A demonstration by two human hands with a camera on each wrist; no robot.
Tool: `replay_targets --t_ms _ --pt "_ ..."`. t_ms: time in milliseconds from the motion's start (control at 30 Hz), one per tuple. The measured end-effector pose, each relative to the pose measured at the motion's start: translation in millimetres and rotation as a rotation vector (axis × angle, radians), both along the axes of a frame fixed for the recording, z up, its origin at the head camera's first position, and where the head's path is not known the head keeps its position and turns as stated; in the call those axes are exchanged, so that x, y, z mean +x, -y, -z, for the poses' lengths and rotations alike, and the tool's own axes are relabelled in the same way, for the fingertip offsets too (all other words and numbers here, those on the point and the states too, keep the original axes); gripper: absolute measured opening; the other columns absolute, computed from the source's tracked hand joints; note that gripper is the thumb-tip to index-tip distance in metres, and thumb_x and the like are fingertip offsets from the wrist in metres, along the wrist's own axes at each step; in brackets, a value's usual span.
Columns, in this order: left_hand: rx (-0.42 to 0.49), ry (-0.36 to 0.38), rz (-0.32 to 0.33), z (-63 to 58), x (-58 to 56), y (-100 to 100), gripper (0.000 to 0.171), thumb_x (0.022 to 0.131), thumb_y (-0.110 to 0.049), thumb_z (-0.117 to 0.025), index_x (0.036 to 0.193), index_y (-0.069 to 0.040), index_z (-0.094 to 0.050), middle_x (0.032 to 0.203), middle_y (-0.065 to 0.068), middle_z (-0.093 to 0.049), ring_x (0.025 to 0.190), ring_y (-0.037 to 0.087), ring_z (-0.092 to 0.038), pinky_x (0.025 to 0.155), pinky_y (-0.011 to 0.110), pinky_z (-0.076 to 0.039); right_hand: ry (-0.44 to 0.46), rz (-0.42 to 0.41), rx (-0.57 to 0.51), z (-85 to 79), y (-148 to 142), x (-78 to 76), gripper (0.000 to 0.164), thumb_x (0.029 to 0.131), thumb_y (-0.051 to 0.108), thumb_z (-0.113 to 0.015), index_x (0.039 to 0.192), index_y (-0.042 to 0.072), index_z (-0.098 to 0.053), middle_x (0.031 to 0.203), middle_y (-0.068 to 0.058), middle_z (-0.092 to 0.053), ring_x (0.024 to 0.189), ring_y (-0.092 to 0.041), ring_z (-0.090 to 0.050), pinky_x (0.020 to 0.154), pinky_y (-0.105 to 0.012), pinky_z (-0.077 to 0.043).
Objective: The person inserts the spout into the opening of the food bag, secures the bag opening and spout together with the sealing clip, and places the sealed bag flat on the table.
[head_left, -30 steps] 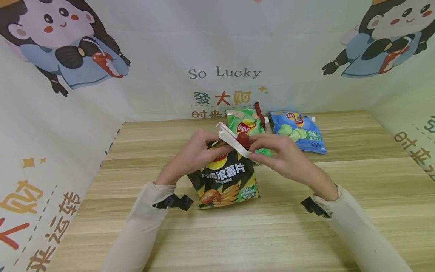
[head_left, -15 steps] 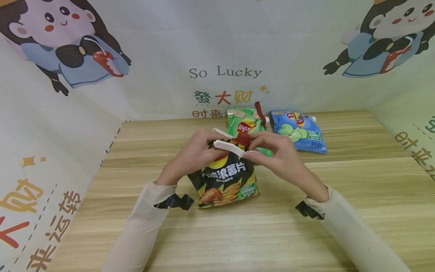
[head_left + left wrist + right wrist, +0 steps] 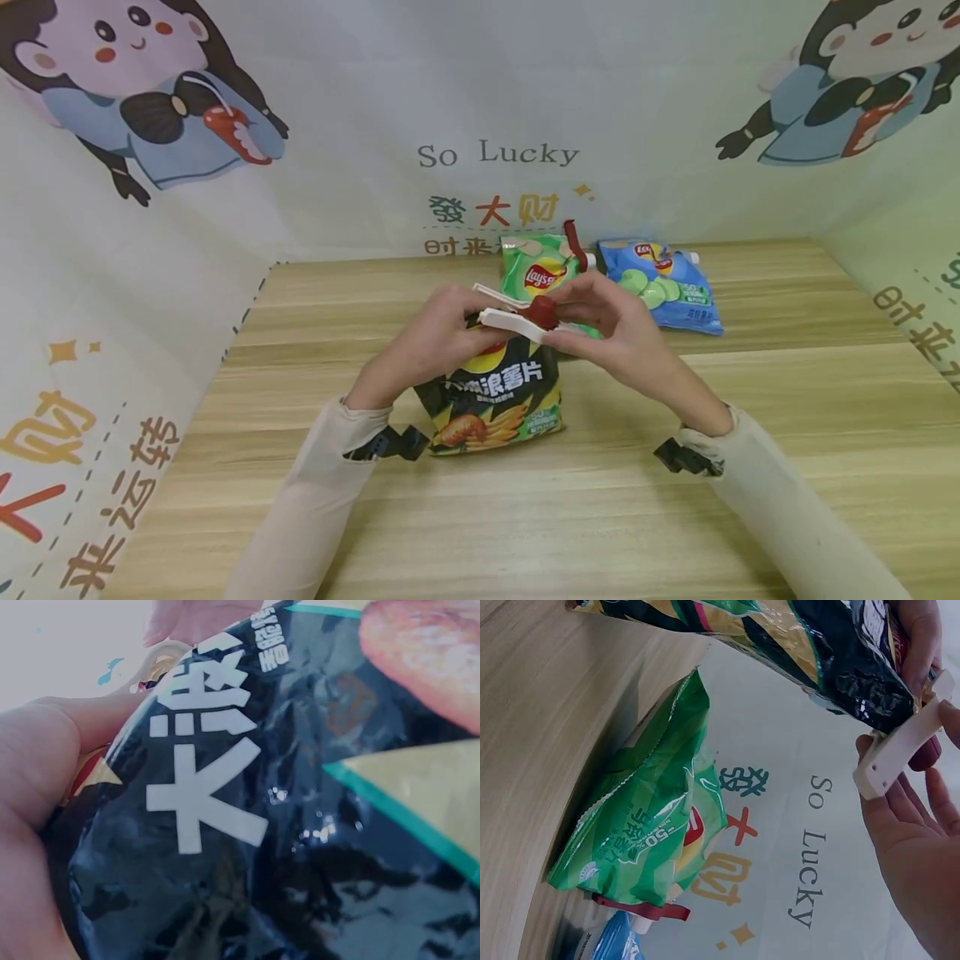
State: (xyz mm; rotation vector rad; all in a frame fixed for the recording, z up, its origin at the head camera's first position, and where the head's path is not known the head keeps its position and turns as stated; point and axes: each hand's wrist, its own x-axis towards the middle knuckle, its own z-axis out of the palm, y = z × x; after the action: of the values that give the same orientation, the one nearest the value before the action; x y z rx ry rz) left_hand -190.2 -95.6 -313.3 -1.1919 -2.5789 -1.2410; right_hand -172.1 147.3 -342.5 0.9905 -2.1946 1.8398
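Note:
In the head view my left hand (image 3: 431, 346) grips the top of a black potato chip bag (image 3: 498, 404), thumb in front. The bag stands in front of me, its printed face toward me. My right hand (image 3: 618, 333) pinches a white bag clip (image 3: 513, 323) with a red cap (image 3: 542, 312) at the bag's top edge. The clip's two white arms are spread apart, pointing left toward my left hand. In the right wrist view, the clip (image 3: 904, 746) lies across the bag's upper end. The black bag (image 3: 195, 885) fills most of the left wrist view.
Behind my hands a green chip bag (image 3: 517, 262) leans near the back wall, with a dark red and white clip (image 3: 576, 246) on its top corner. To its right lies a blue chip bag (image 3: 663, 292) with a white clip end (image 3: 692, 258). A printed cloth wall (image 3: 360, 200) surrounds the wooden table (image 3: 750, 400).
The clip has turned from a steep slant to nearly level, its arms further apart. My right hand has shifted slightly, its index finger now raised higher. The left hand keeps hold of the bag.

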Motion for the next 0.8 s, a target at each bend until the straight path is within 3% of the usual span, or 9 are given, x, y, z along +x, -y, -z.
replay_targets --t_ms 167,233,333,467,567,700,800 --pt "-0.076 -0.095 -0.048 1.6 4.0 -5 0.017 0.092 -0.015 -0.073 0.108 -0.01 -0.076 0.094 -0.002 -0.071 0.071 0.011 -0.053 0.062 0.025 -0.044 0.044 -0.02 0.119 -2.9 -7 -2.4 0.048 0.09 0.006 -0.073 0.135 0.006 -0.056 0.128 -0.008 -0.063 0.115 -0.019 -0.064 0.096 -0.033 -0.051" --pt "-0.127 -0.16 -0.089 1.7 7.0 -7 0.022 0.093 -0.02 -0.073 0.112 -0.01 -0.075 0.085 -0.004 -0.068 0.063 0.011 -0.048 0.056 0.025 -0.04 0.052 -0.021 0.158 -4.1 -9 -3.0 0.048 0.092 0.008 -0.072 0.137 0.008 -0.056 0.128 -0.006 -0.063 0.115 -0.017 -0.063 0.096 -0.031 -0.052" --pt "-0.219 -0.285 -0.186 1.0 11.5 -11 0.029 0.092 -0.031 -0.073 0.113 -0.011 -0.074 0.067 -0.006 -0.058 0.055 0.011 -0.042 0.057 0.027 -0.035 0.054 -0.017 0.181 -5.7 -11 -3.3 0.047 0.092 0.009 -0.072 0.137 0.007 -0.057 0.127 -0.006 -0.064 0.113 -0.017 -0.064 0.095 -0.031 -0.052" --pt "-0.329 -0.403 -0.34 -0.6 15.2 -13 0.039 0.087 -0.051 -0.072 0.097 -0.013 -0.075 0.054 -0.007 -0.045 0.054 0.014 -0.044 0.063 0.035 -0.031 0.064 0.002 0.179 -7.0 -12 -2.5 0.046 0.092 0.009 -0.072 0.135 0.006 -0.057 0.125 -0.007 -0.064 0.111 -0.018 -0.064 0.094 -0.031 -0.052" --pt "-0.345 -0.323 -0.352 -3.0 15.2 -9 0.043 0.086 -0.058 -0.07 0.094 -0.016 -0.071 0.06 -0.007 -0.05 0.059 0.014 -0.049 0.068 0.036 -0.034 0.07 0.016 0.172 -7.8 -11 -1.9 0.045 0.091 0.009 -0.073 0.133 0.006 -0.058 0.124 -0.007 -0.065 0.109 -0.018 -0.065 0.093 -0.031 -0.053" --pt "-0.251 -0.086 -0.255 -11.5 13.4 6 0.039 0.089 -0.046 -0.073 0.108 -0.014 -0.062 0.08 -0.002 -0.06 0.072 0.015 -0.054 0.069 0.032 -0.043 0.069 0.022 0.159 -7.8 -10 -1.7 0.045 0.089 0.008 -0.074 0.131 0.003 -0.059 0.123 -0.008 -0.065 0.108 -0.019 -0.066 0.093 -0.031 -0.053" --pt "-0.191 -0.007 -0.17 -18.1 11.2 16 0.028 0.091 -0.032 -0.074 0.104 -0.01 -0.061 0.083 0.001 -0.06 0.074 0.017 -0.053 0.064 0.032 -0.045 0.067 0.01 0.144 -7.1 -10 -1.7 0.045 0.088 0.005 -0.075 0.13 0.002 -0.059 0.121 -0.009 -0.065 0.106 -0.02 -0.066 0.092 -0.033 -0.053"
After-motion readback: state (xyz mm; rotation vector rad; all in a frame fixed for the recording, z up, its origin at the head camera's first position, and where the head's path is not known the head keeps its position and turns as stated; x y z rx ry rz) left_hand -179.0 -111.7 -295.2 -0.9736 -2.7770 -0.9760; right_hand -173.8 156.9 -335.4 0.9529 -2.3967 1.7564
